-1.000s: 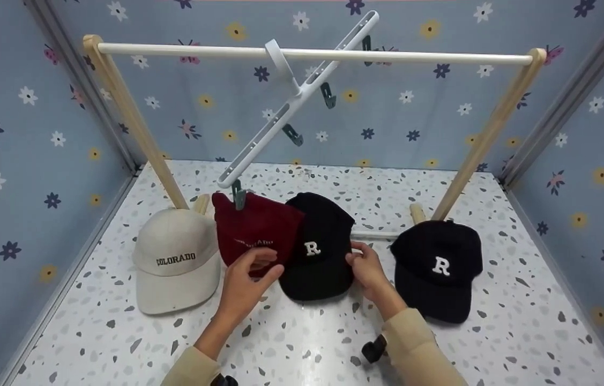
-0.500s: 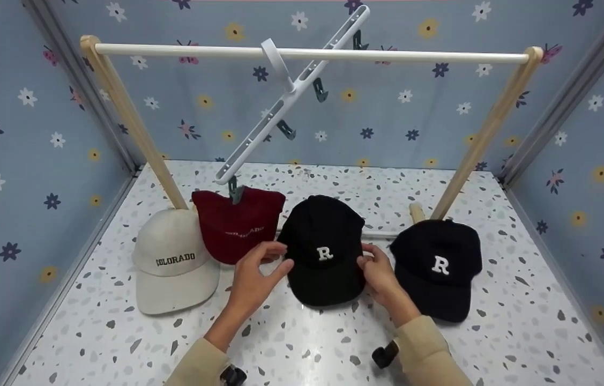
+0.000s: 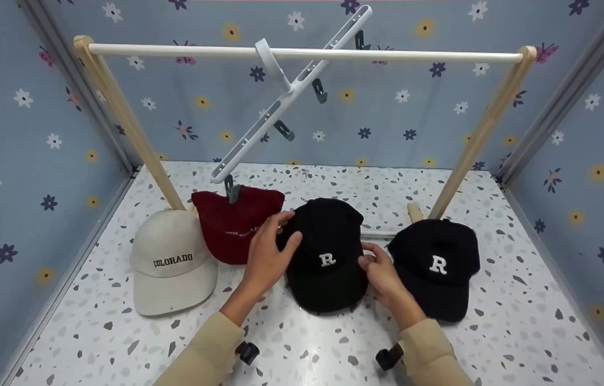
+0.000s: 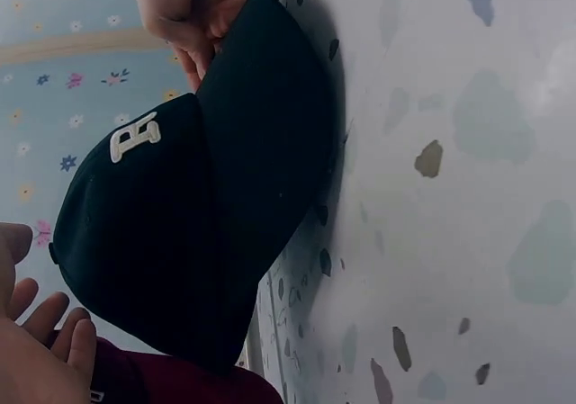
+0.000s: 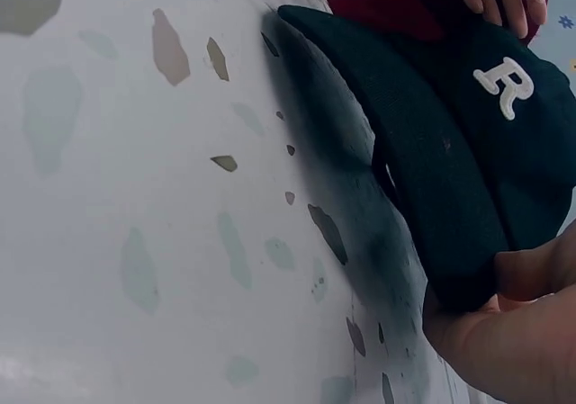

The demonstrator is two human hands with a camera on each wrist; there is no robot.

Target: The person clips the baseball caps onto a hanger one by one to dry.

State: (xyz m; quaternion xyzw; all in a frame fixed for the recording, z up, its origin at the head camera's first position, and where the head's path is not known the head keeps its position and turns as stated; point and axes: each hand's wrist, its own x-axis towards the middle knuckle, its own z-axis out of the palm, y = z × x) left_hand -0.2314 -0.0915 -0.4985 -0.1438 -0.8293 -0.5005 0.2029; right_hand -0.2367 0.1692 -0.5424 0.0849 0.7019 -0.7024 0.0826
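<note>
A black cap [image 3: 328,225] with a white R is in the middle, its brim towards me. My right hand [image 3: 385,273] pinches the right edge of the brim between thumb and fingers, plainly seen on the brim [image 5: 432,188] in the right wrist view. At the left side of the crown is my left hand [image 3: 272,252], its fingers spread and loosely bent; in the left wrist view the fingers [image 4: 54,323] lie beside the crown [image 4: 135,233]. Behind that hand, a dark red cap [image 3: 216,225] hangs from a green clip [image 3: 231,190] at the near end of a white hanger [image 3: 259,128].
The hanger hooks over the white rail [image 3: 409,55] of a wooden stand. Other green clips [image 3: 284,130] dangle along it. A beige cap [image 3: 168,262] lies at left and another black cap [image 3: 435,268] at right on the speckled tabletop [image 3: 318,348]. Patterned walls enclose the back and sides.
The black cap has come slightly right and nearer, away from the red cap, with my right hand. My left hand has risen along its left side. The red cap has swung left.
</note>
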